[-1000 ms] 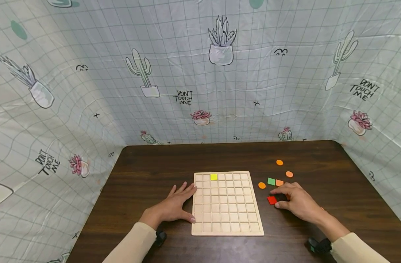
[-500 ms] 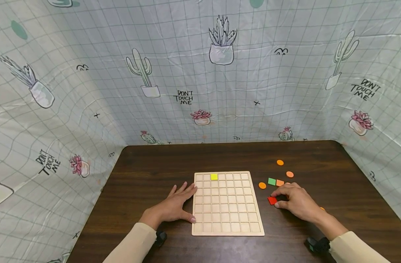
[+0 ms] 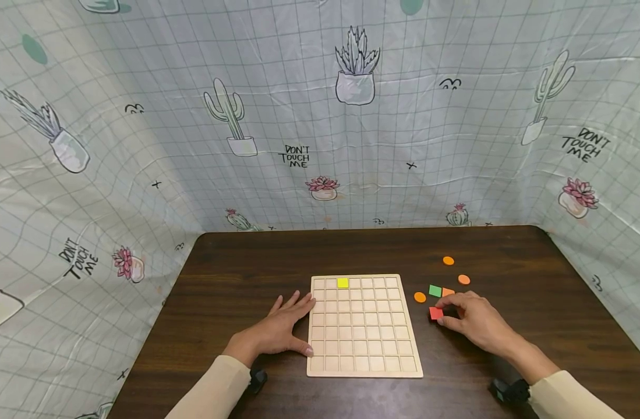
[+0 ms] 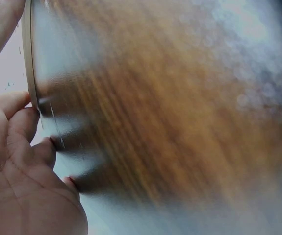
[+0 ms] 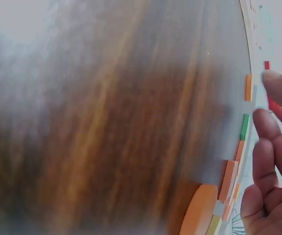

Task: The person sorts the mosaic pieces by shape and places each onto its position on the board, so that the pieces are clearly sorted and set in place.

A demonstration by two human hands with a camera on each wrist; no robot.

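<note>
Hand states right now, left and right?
Left hand: open, fingers spread, touching the left edge of the wooden grid board.
Right hand: closed, pinching the red square tile.

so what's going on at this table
A person's right hand pinches a red square to the right of a wooden grid board. The left hand, fingers spread, touches the board's left edge. One yellow square sits in the board's far row, third cell from the left; the other cells hold no pieces. On the dark table beyond the right hand lie a green square, an orange square and orange discs.
</note>
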